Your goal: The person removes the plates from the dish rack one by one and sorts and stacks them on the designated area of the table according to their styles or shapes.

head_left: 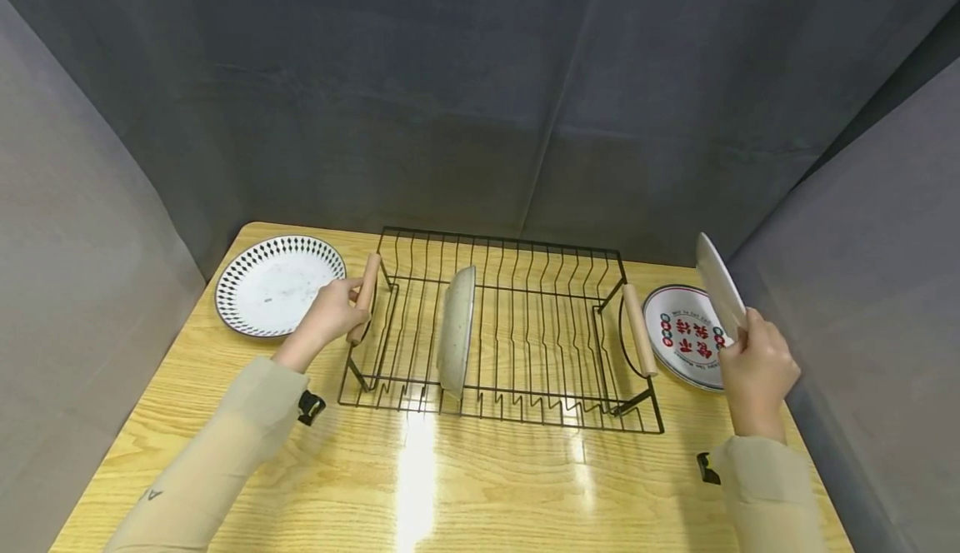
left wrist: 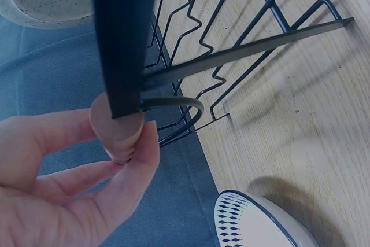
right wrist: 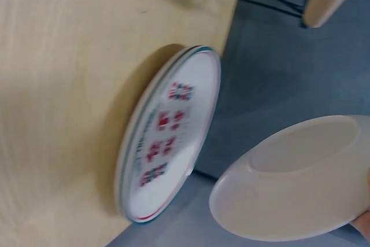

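Observation:
A black wire dish rack (head_left: pixel 498 240) stands in the middle of the table, with a speckled dish (head_left: pixel 456 332) upright in its left half. My left hand (head_left: pixel 330 316) holds the rack's left wooden handle (head_left: pixel 365 299); in the left wrist view, thumb and fingers lie around that handle (left wrist: pixel 118 128). To the right of the rack, my right hand (head_left: pixel 761 361) grips a white plate (head_left: pixel 720 282) by its near edge. That plate is raised and tilted on edge. Below it lies a plate with red characters (head_left: pixel 686 332), apart from it in the right wrist view.
A plate with a black diamond-patterned rim (head_left: pixel 277 291) lies on the table left of the rack. The rack's right wooden handle (head_left: pixel 639 330) is near the red-lettered plate. Dark curtain (head_left: pixel 450 120) hangs behind, and grey panels close both sides.

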`<action>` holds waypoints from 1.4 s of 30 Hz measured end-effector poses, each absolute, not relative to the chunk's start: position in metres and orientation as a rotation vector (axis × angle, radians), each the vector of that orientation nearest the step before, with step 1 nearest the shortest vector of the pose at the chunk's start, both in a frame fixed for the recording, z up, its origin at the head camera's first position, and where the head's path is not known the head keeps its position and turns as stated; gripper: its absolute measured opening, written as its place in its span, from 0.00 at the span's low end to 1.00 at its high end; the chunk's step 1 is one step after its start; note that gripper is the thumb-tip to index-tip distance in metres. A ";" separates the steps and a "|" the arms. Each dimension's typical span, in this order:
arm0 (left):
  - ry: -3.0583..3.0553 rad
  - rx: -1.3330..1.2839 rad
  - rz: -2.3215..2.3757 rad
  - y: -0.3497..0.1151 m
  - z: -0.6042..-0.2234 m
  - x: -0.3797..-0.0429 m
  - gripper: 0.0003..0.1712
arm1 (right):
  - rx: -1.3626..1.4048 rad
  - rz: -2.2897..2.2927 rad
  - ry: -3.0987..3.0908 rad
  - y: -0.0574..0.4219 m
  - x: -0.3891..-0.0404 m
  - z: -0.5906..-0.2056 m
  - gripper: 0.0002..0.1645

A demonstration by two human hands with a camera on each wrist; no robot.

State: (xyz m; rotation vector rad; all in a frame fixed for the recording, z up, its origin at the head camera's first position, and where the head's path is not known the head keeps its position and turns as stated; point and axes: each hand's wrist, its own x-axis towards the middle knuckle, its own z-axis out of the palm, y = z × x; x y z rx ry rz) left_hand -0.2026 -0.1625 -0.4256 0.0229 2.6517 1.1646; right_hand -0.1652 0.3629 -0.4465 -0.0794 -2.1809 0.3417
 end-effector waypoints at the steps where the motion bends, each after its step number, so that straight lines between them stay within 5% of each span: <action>1: 2.652 0.026 1.164 -0.163 -0.426 -0.203 0.38 | -0.077 0.332 -2.193 0.365 -0.165 -0.450 0.19; 42: 2.684 0.041 1.091 -0.163 -0.427 -0.205 0.36 | 0.130 0.140 -2.326 0.390 -0.162 -0.508 0.30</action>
